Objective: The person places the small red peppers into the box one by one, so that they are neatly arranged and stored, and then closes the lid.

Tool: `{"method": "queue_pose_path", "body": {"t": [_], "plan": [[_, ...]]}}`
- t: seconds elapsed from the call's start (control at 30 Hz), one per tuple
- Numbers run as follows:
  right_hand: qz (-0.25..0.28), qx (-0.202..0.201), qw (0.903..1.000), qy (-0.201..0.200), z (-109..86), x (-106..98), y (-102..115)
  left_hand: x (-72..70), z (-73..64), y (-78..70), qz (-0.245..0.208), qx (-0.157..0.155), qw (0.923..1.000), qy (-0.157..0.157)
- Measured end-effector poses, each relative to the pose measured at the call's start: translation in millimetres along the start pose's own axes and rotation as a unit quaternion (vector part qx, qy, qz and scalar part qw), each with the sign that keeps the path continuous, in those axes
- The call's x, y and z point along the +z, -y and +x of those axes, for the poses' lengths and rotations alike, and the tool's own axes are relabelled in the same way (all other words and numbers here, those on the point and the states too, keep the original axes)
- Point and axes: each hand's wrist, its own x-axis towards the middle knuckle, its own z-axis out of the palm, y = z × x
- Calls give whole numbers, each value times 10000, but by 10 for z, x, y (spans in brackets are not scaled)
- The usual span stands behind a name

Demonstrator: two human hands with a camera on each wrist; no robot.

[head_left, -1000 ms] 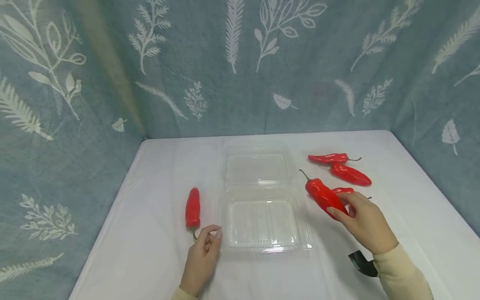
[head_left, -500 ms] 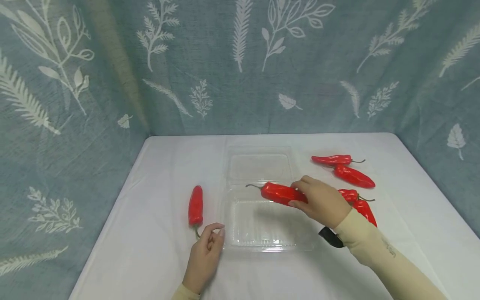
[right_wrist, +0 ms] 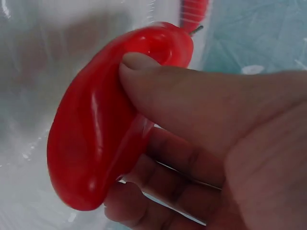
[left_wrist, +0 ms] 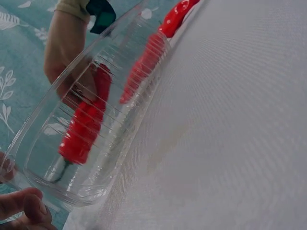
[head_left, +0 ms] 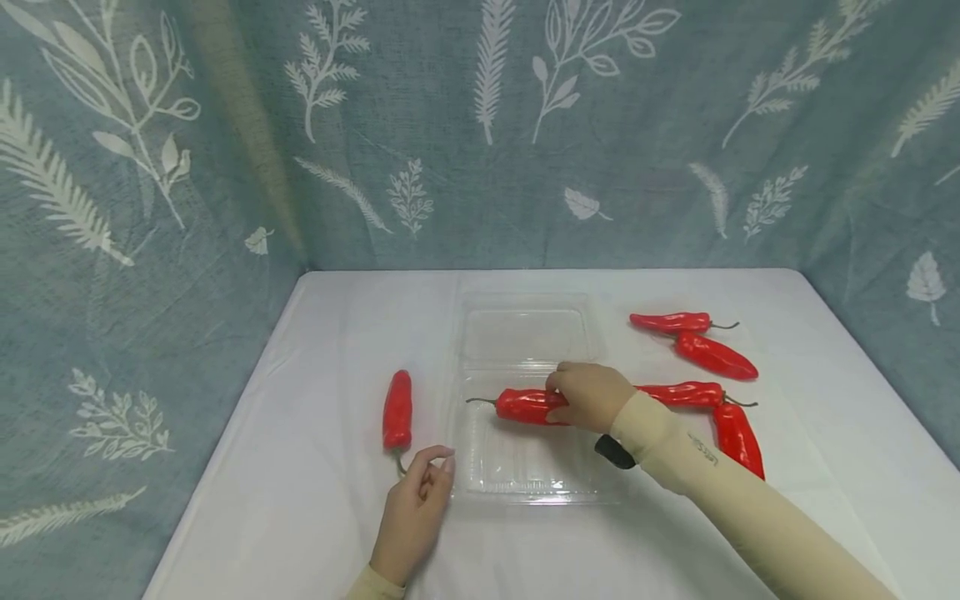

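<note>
On a white-clothed table [head_left: 285, 467], a right hand [head_left: 591, 396] grips one red pepper [head_left: 521, 406] low over a clear box [head_left: 525, 501], its edge pinched by the left hand [head_left: 412, 512]. Five other peppers [head_left: 716, 355] lie outside, none yet boxed.

My head view is farthest away, looking forward and down at my left hand [head_left: 416, 508], my right hand [head_left: 588, 393], the white table [head_left: 300, 517] and the leafy cloth [head_left: 480, 217]. My left wrist view is low and tipped sideways — it peeks through the side of the clear box [head_left: 517, 475] at my right hand. My right wrist view faces the red pepper [head_left: 521, 406] from very close, with some box behind it — all three share that pepper, my right hand and part of the box.
</note>
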Motion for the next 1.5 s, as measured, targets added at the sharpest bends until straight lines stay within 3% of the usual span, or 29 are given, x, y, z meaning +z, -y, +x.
{"method": "queue_pose_path", "body": {"t": [0.53, 0.87, 1.23, 1.37, 1.5], "plan": [[-913, -212, 9952, -287, 80, 203, -36, 4, -8, -18, -26, -18, 10000, 37], [-1649, -296, 9839, -630, 83, 274, 30, 3, -12, -2, -46, 41, 10000, 47], [-1422, -228, 9875, -646, 95, 252, -6, 0, -14, -12, 33, 81, 10000, -11], [-1038, -149, 9929, -561, 50, 175, -45, 4, -11, -26, 73, 53, 10000, -16], [-662, -147, 9947, -769, -69, 48, -133, 6, -7, -33, 106, -5, 9999, 7]]}}
